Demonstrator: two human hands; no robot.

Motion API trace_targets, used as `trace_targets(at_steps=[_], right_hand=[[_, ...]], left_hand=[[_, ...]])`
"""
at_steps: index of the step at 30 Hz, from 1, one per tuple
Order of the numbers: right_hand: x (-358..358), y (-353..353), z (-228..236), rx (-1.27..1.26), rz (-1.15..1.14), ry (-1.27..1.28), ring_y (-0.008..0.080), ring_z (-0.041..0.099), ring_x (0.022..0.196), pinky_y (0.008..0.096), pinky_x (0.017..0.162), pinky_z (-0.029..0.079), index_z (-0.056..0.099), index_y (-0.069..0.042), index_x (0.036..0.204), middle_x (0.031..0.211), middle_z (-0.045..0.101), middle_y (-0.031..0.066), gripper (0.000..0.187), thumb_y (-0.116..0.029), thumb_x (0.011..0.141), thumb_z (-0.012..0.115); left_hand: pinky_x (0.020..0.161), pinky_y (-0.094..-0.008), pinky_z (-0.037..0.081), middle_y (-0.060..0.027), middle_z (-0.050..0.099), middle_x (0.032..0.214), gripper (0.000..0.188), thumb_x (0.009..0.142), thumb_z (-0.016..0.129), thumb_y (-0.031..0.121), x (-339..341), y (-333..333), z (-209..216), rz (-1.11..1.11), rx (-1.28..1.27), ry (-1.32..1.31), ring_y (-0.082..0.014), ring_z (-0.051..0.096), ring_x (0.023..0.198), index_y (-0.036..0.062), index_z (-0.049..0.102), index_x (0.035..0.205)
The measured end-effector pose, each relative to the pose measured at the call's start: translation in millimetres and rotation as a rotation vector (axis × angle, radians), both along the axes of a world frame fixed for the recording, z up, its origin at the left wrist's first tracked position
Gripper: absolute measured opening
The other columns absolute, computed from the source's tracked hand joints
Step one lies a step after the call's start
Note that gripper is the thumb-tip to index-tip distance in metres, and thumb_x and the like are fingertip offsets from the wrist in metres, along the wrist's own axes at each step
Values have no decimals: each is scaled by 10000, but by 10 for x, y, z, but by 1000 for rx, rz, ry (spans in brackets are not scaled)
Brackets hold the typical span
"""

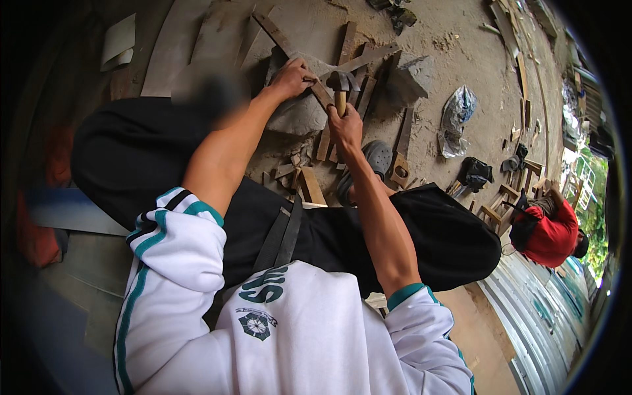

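In the head view, the left hand (291, 79) is covering part of a narrow, dark wooden strip (273, 34), its fingers curling inward; whether they are pinching it or something smaller, I cannot tell. The strip is slanting over a rough grey block (299, 117). The right hand (345, 128) is wrapping closed around a hammer (340, 100), hiding its lower pale handle; its dark, rounded head is showing near the strip.
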State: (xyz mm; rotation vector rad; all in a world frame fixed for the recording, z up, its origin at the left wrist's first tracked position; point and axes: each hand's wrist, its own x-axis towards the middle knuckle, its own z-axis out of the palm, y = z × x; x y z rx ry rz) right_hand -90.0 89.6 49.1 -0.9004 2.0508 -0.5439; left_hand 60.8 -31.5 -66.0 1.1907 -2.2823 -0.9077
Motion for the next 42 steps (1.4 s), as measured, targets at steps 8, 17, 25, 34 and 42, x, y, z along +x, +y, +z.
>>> trace_targets(at_steps=[8, 17, 25, 34, 42], right_hand=[[-174, 261, -520, 101, 76, 164, 432, 634, 834, 467, 726, 479, 573, 16, 991, 882, 651, 266, 403, -319, 802, 693], [-147, 462, -709, 45, 36, 169, 434, 629, 799, 465, 716, 473, 579, -2, 966, 819, 635, 256, 334, -275, 803, 679], [-146, 373, -552, 52, 11, 81, 373, 615, 697, 429, 666, 470, 577, 4, 927, 746, 621, 214, 373, -339, 818, 673], [0, 164, -212, -144, -60, 31, 213, 517, 553, 360, 573, 448, 589, 5, 860, 621, 569, 136, 372, -347, 832, 708], [101, -33, 157, -167, 18, 60, 251, 543, 571, 360, 599, 462, 627, -11, 925, 668, 601, 177, 316, -308, 841, 695]], left_hand=[[762, -363, 500, -98, 601, 880, 215, 716, 753, 148, -101, 160, -25, 290, 218, 215, -265, 626, 841, 89, 660, 901], [1033, -413, 385, -267, 384, 1398, 1152, 635, 823, 545, -201, -221, 57, 804, 688, 285, -344, 483, 1217, -144, 253, 1362], [999, -415, 421, -310, 481, 1286, 1038, 673, 784, 522, -366, -484, -284, 828, 579, 89, -353, 513, 1195, -165, 307, 1288], [774, -474, 491, -328, 578, 1011, 763, 781, 610, 443, -492, -408, -440, 873, 328, 19, -443, 609, 917, -151, 326, 1166], [775, -477, 496, -341, 595, 986, 817, 781, 593, 456, -549, -366, -586, 965, 276, 3, -459, 614, 905, -190, 315, 1195]])
